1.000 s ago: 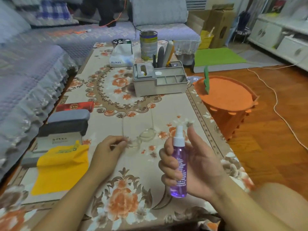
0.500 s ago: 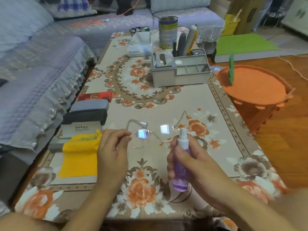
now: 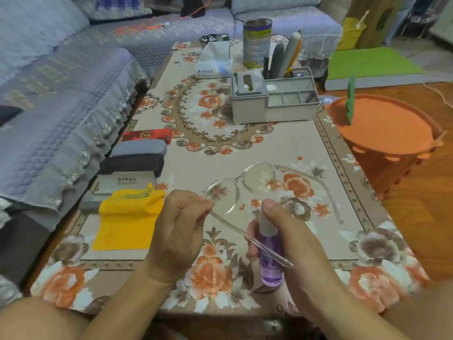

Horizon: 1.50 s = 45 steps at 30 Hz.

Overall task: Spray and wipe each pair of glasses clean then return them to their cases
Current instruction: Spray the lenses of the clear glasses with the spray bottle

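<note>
Clear-framed glasses [image 3: 245,182] are held above the flowered table, arms unfolded toward me. My left hand [image 3: 179,231] pinches the left arm near its hinge. My right hand [image 3: 289,239] grips a small purple spray bottle [image 3: 270,261] upright, with a fingertip on the white nozzle, just below the lenses. A yellow cloth [image 3: 127,222] lies at the left, partly over an open grey case [image 3: 122,185]. Behind it sit a dark grey case [image 3: 133,163], a lighter grey case [image 3: 139,147] and a red case [image 3: 147,135].
A grey desk organiser [image 3: 274,104] with pens stands mid-table, with a tin [image 3: 257,42] and tissue pack [image 3: 214,62] behind it. An orange felt basket [image 3: 382,133] stands right of the table. A purple-covered sofa [image 3: 56,89] runs along the left.
The glasses rose off the table and tilted so the lenses face away. My right hand brought the bottle down and closer to them. The camera moved forward.
</note>
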{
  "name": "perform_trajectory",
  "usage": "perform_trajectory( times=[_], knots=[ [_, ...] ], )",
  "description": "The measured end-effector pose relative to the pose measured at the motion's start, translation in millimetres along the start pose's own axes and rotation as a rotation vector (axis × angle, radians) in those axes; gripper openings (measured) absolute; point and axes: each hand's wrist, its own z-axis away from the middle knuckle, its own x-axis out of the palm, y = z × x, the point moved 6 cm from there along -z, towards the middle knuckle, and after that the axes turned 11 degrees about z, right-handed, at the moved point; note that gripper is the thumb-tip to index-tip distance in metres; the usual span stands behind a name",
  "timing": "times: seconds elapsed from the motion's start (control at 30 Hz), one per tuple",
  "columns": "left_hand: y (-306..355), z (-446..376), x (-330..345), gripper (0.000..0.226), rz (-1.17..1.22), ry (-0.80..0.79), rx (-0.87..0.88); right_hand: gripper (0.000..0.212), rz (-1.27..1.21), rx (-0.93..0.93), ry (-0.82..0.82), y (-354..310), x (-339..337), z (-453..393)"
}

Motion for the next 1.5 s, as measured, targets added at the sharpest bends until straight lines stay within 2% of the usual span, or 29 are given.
perform_trajectory(
  times=[0.17, 0.2, 0.33, 0.4, 0.53, 0.6, 0.73, 0.8, 0.97, 1.1, 1.3, 1.5],
  knots=[
    [1.4, -1.1, 3.4, 0.01, 0.003, -0.027, 0.006, 0.063, 0.057, 0.016, 0.002, 9.7, -1.4, 2.4],
    [1.9, -1.3, 3.9, 0.01, 0.003, -0.028, 0.003, 0.063, -0.033, 0.035, -0.054, 12.0, 1.0, 2.7],
    [2.1, -0.6, 4.0, 0.011, 0.02, -0.015, -0.026, 0.075, -0.658, 0.051, -0.458, -2.5, 18.7, 11.6],
    [1.9, -0.2, 3.1, 0.011, 0.013, -0.014, -0.035, 0.078, -0.777, 0.021, -0.559, -9.9, 20.8, 14.3],
    [5.3, -2.3, 1.6, 0.01, 0.0, -0.012, -0.019, 0.078, -0.806, 0.004, -0.623, -14.1, 19.8, 16.2],
    [5.9, -3.2, 1.3, 0.011, -0.003, -0.015, -0.018, 0.076, -0.707, 0.004, -0.565, -11.9, 17.2, 14.7],
    [6.3, -3.4, 1.8, 0.011, 0.003, -0.015, -0.014, 0.071, -0.021, -0.055, -0.07, -0.3, -3.2, 4.5],
    [7.9, -3.3, 2.6, 0.011, 0.008, -0.017, -0.006, 0.073, 0.143, -0.051, 0.055, -0.6, -6.4, 6.6],
    [12.7, -1.8, 7.1, 0.012, 0.001, -0.033, -0.001, 0.075, 0.168, -0.008, 0.038, 0.5, 0.5, 15.1],
    [15.0, -1.6, 9.6, 0.011, -0.01, -0.04, -0.014, 0.08, 0.241, -0.02, 0.119, -3.4, -5.9, 13.9],
    [19.0, -1.6, 12.8, 0.019, -0.019, -0.033, -0.01, 0.069, 0.243, 0.012, 0.167, -7.6, -8.6, 12.8],
    [17.5, -0.7, 11.6, 0.014, -0.02, -0.014, -0.02, 0.069, 0.277, -0.028, 0.18, -7.5, -11.9, 13.9]
  ],
)
